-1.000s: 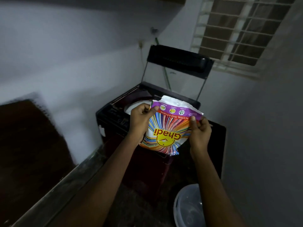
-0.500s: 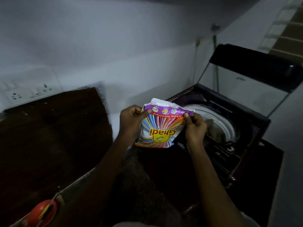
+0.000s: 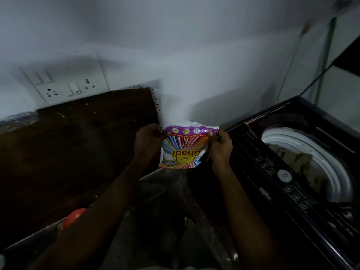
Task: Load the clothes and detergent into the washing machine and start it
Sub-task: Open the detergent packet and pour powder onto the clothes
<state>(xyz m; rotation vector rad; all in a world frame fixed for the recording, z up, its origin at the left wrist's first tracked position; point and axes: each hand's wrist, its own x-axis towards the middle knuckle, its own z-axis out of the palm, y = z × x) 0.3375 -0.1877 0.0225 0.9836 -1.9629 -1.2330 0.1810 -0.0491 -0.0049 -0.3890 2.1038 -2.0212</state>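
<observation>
A colourful detergent packet (image 3: 184, 151) with upside-down yellow lettering hangs between both hands, left of the washing machine. My left hand (image 3: 147, 141) pinches its top left corner and my right hand (image 3: 221, 146) pinches its top right corner. The dark top-loading washing machine (image 3: 292, 184) stands at the right with its lid raised. Brownish clothes (image 3: 298, 158) lie inside its white drum (image 3: 337, 172). A control panel (image 3: 280, 176) with buttons runs along the machine's near edge.
A dark brown counter (image 3: 78, 143) fills the left side under a white wall with a switch and socket plate (image 3: 66, 84). A red-orange object (image 3: 74, 217) sits at the counter's front edge. A green hose (image 3: 325, 55) and a cable run down the wall behind the machine.
The view has swung left, so the machine now sits at the right and the counter and sockets show. Both hands carried the packet away from over the drum, keeping their grip.
</observation>
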